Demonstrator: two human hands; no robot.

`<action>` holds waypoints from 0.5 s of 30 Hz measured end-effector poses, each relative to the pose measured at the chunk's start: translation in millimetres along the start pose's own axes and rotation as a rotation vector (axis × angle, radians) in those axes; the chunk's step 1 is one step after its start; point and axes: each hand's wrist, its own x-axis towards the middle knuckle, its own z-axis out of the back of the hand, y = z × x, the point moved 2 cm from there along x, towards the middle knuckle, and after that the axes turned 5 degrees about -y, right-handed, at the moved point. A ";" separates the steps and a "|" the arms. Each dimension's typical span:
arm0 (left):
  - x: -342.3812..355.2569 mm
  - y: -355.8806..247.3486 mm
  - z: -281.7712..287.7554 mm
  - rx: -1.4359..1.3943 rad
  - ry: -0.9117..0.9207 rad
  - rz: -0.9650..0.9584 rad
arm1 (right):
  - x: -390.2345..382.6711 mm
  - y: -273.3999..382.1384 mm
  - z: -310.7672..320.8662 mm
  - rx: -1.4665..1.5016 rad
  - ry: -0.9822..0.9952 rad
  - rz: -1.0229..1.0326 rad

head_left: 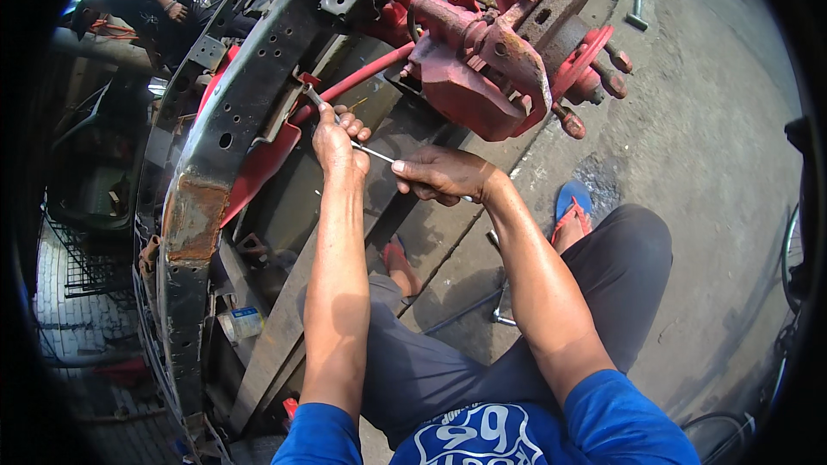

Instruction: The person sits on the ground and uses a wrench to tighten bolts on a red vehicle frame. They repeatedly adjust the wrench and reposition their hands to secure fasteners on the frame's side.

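While your loosely curled left hand (338,142) is gripping a metal tool (318,99) by the red bracket (307,79) at 11 o'clock, your closed right hand (444,174) is holding a slim rod (375,153) at 4 o'clock; you are likely avoiding slips by seating the tool squarely.

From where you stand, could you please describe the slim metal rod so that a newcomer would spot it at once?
Start at the long black frame rail on the left side. Between the left hand and the right hand runs the slim metal rod. Unlike the thick red bar above, it is thin, bare and silvery.
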 end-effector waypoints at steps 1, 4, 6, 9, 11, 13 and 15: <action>0.4 -1.7 1.9 0.028 0.001 -0.003 | 1.3 -1.1 -2.5 -0.004 0.006 -0.007; 2.6 -10.0 6.6 0.018 -0.005 -0.003 | 7.8 -1.9 -10.3 0.005 -0.006 0.045; 3.6 -14.6 6.5 0.021 0.002 -0.009 | 10.5 -1.6 -12.7 0.032 -0.007 0.067; 1.8 -16.8 4.6 0.005 -0.027 0.011 | 10.5 2.1 -9.5 0.037 0.014 0.076; 0.1 -15.1 1.8 0.002 -0.034 -0.006 | 8.1 6.5 -6.1 0.045 0.057 0.075; -1.5 -14.5 2.1 0.004 -0.046 -0.025 | 6.5 9.5 -5.8 0.019 0.014 0.018; -1.9 -17.5 7.4 -0.017 -0.024 0.022 | 7.4 10.3 -13.7 0.017 -0.045 -0.051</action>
